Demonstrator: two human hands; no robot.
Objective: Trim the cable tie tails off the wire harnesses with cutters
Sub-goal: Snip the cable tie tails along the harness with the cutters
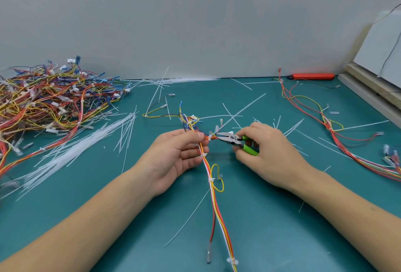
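Note:
A wire harness (213, 193) of red, yellow, white and orange wires runs from the table's near edge up to the middle. My left hand (175, 154) pinches it near a white cable tie (210, 137). My right hand (269, 152) grips green-handled cutters (235, 140), whose jaws point left and sit right at that tie. More white ties (211, 180) ring the harness lower down.
A big tangled pile of harnesses (47, 100) fills the left of the green mat (271, 217). Another harness (329, 128) lies at the right. Cut white tie tails (82, 145) litter the mat. An orange tool (312, 76) lies by the back wall, wooden boards (368, 85) at the right.

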